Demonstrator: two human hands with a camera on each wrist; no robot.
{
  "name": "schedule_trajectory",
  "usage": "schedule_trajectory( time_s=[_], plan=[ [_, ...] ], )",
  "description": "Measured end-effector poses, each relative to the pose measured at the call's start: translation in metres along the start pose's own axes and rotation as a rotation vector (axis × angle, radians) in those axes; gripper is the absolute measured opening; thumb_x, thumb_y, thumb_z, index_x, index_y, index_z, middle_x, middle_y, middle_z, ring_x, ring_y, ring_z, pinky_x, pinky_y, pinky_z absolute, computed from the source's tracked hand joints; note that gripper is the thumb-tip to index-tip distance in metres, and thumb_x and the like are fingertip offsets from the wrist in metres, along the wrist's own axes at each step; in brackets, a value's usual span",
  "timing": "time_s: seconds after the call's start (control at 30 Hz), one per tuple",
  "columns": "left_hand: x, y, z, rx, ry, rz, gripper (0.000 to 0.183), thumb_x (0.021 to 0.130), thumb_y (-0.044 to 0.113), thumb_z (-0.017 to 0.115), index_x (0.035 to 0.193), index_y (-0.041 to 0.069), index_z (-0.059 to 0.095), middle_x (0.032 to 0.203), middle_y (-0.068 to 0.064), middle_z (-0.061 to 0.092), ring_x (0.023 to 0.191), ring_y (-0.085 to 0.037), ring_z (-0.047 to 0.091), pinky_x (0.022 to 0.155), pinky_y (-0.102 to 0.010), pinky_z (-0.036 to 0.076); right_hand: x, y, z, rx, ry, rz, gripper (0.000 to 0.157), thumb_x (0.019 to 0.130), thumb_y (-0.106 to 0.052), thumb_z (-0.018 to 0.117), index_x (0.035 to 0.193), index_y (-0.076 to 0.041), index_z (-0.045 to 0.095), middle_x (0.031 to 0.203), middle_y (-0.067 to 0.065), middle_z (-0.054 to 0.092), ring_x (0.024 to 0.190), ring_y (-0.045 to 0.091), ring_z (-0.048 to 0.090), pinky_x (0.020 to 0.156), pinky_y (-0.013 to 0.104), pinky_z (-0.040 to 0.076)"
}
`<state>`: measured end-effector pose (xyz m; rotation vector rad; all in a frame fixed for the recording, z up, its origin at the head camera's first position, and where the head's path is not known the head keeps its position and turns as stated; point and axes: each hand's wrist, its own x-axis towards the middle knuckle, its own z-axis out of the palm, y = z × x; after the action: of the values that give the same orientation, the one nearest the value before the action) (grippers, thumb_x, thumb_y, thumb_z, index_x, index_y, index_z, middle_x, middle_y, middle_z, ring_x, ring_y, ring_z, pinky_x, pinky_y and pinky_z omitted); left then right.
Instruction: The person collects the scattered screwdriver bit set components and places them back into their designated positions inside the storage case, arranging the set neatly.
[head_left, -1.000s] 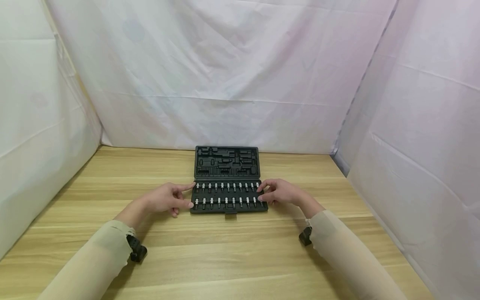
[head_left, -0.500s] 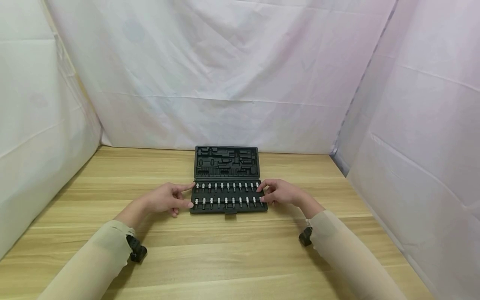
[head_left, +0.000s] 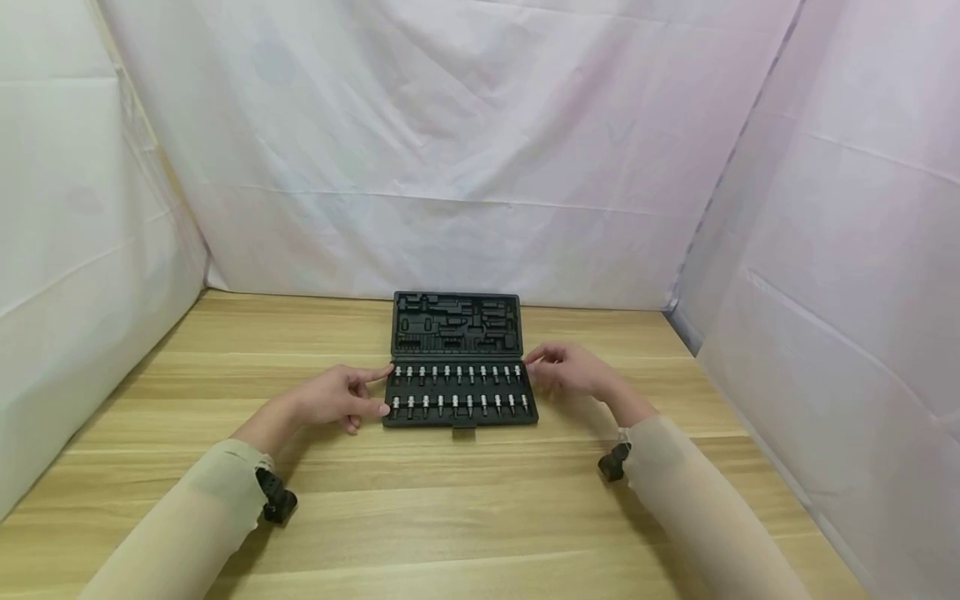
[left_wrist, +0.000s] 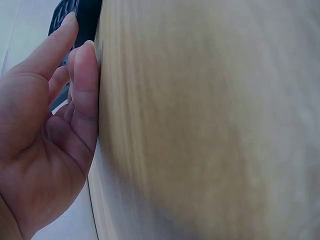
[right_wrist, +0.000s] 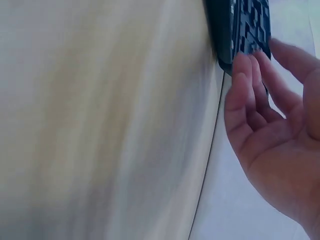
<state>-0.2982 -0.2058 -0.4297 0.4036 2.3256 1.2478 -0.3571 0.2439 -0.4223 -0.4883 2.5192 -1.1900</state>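
An open black socket case (head_left: 461, 389) lies on the table, its lid (head_left: 457, 323) folded back. Two rows of silver bit sockets (head_left: 455, 402) sit in the lower half. At the case's left side, my left hand (head_left: 330, 397) touches the edge with a stretched index finger and thumb spread apart. In the left wrist view its other fingers are loosely bent. My right hand (head_left: 573, 371) is at the right side near the hinge, its fingertips at the case edge; contact is unclear. The right wrist view shows these fingers (right_wrist: 257, 75) bent loosely, with nothing in them.
The wooden table (head_left: 450, 500) runs in front of the case and to both sides. White cloth (head_left: 450, 150) hangs behind the case and along left and right. A small black camera is worn on each wrist.
My right hand has drawn back from the sockets at the right end and shifted right and slightly away, to the case's edge. The left hand has stayed put at the case.
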Motion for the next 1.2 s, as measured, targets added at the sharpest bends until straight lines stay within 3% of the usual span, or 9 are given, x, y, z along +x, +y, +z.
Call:
schedule_trajectory(
  time_s=[0.2, 0.43, 0.57, 0.8, 0.97, 1.2],
  plan=[
    [0.0, 0.0, -0.001, 0.008, 0.001, 0.0, 0.091, 0.099, 0.029, 0.084, 0.174, 0.021, 0.032, 0.097, -0.008, 0.053, 0.073, -0.019, 0.064, 0.072, -0.036, 0.069, 0.022, -0.007, -0.007, 0.04, 0.129, 0.053, 0.052, 0.115, -0.04, 0.059, 0.151, -0.004, 0.061, 0.145, 0.024, 0.066, 0.119, 0.035, 0.072, 0.095, 0.043, 0.067],
    [-0.001, 0.001, 0.0, -0.004, 0.006, -0.007, 0.091, 0.099, 0.029, 0.084, 0.174, 0.022, 0.033, 0.096, -0.008, 0.053, 0.072, -0.019, 0.064, 0.072, -0.036, 0.069, 0.05, -0.012, -0.013, 0.069, 0.187, 0.042, 0.054, 0.117, -0.039, 0.054, 0.157, -0.003, 0.054, 0.154, 0.026, 0.06, 0.129, 0.042, 0.068, 0.104, 0.051, 0.064],
    [-0.001, 0.001, 0.0, -0.003, 0.006, -0.007, 0.091, 0.1, 0.029, 0.084, 0.174, 0.022, 0.032, 0.097, -0.008, 0.053, 0.072, -0.019, 0.064, 0.072, -0.035, 0.069, 0.062, -0.012, -0.012, 0.103, 0.204, 0.024, 0.056, 0.117, -0.037, 0.055, 0.161, -0.003, 0.051, 0.157, 0.026, 0.058, 0.134, 0.043, 0.066, 0.109, 0.055, 0.062],
    [0.0, 0.003, 0.001, 0.0, 0.003, 0.005, 0.089, 0.1, 0.029, 0.083, 0.174, 0.022, 0.033, 0.097, -0.009, 0.055, 0.072, -0.019, 0.063, 0.071, -0.035, 0.069, 0.073, -0.015, -0.004, 0.256, 0.208, 0.062, 0.069, 0.116, -0.034, 0.057, 0.173, -0.004, 0.03, 0.171, 0.026, 0.042, 0.15, 0.044, 0.054, 0.125, 0.056, 0.051],
    [0.0, 0.002, 0.001, -0.005, 0.008, 0.002, 0.089, 0.1, 0.027, 0.083, 0.173, 0.021, 0.033, 0.096, -0.009, 0.055, 0.071, -0.018, 0.062, 0.071, -0.036, 0.069, 0.076, -0.019, 0.001, 0.313, 0.207, 0.077, 0.071, 0.116, -0.036, 0.057, 0.174, -0.008, 0.028, 0.179, 0.02, 0.032, 0.157, 0.042, 0.047, 0.129, 0.055, 0.046],
    [0.001, 0.0, 0.001, -0.006, 0.004, 0.005, 0.089, 0.1, 0.028, 0.083, 0.174, 0.02, 0.033, 0.095, -0.008, 0.054, 0.07, -0.018, 0.062, 0.071, -0.036, 0.069, 0.077, -0.015, 0.002, 0.392, 0.215, 0.056, 0.068, 0.116, -0.031, 0.058, 0.173, -0.007, 0.03, 0.175, 0.022, 0.037, 0.154, 0.041, 0.051, 0.127, 0.055, 0.048]
  ],
)
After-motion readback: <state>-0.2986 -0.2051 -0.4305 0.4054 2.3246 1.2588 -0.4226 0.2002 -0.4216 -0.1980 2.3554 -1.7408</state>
